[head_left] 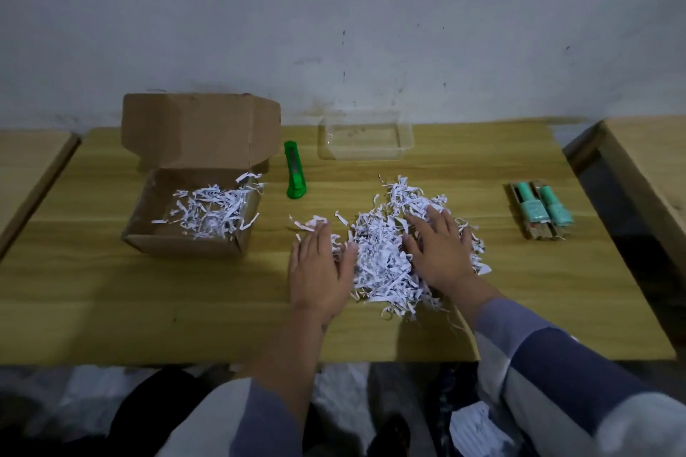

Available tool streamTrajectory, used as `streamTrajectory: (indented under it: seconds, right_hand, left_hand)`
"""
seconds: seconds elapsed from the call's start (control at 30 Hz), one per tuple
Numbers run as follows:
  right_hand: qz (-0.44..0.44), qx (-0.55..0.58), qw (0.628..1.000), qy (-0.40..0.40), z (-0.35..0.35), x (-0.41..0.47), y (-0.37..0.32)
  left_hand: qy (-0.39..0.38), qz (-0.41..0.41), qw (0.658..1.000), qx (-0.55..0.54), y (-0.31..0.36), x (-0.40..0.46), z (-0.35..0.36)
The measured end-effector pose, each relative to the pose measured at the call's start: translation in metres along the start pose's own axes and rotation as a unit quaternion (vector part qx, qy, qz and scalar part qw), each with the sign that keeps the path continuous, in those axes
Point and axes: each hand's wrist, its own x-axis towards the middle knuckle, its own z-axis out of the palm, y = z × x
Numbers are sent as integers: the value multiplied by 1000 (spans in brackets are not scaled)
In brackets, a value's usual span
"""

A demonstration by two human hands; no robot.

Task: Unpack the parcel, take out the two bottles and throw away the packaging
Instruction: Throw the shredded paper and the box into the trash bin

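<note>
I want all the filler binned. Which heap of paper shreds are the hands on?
The loose heap on the table, under both hands; the other shreds lie untouched inside the open cardboard box.

hands (321,263) on shredded paper (382,252), bottles (540,210) aside

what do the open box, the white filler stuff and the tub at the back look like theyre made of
Open box: brown cardboard, matte, with creased flaps. White filler: shredded paper by the look of it, thin crinkled strips with faint print. Tub: clear plastic, probably thin; the table shows through it and its rim glints.
</note>
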Motion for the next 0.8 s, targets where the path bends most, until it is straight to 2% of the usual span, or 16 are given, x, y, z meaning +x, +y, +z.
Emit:
streamTrajectory:
  seconds: [0.17,0.27,0.37,0.53,0.7,0.8]
  right_hand:
    - [-15,61,998,3,-18,-4,4]
    - [-29,121,992,5,-27,-7,10]
    - [-42,131,990,9,-32,-8,18]
    - [-62,92,989,93,-44,12,20]
    - [-52,-1,999,-10,-48,43,27]
    - [-42,28,999,1,-48,36,35]
  left_hand:
    - [-74,75,994,6,33,-6,13]
    - [-94,107,989,33,47,2,22]
    - [-100,126,986,53,54,14,32]
    - [-108,149,979,87,60,48,33]
    - [-189,194,956,114,67,90,28]
    - [-184,194,958,103,65,87,30]
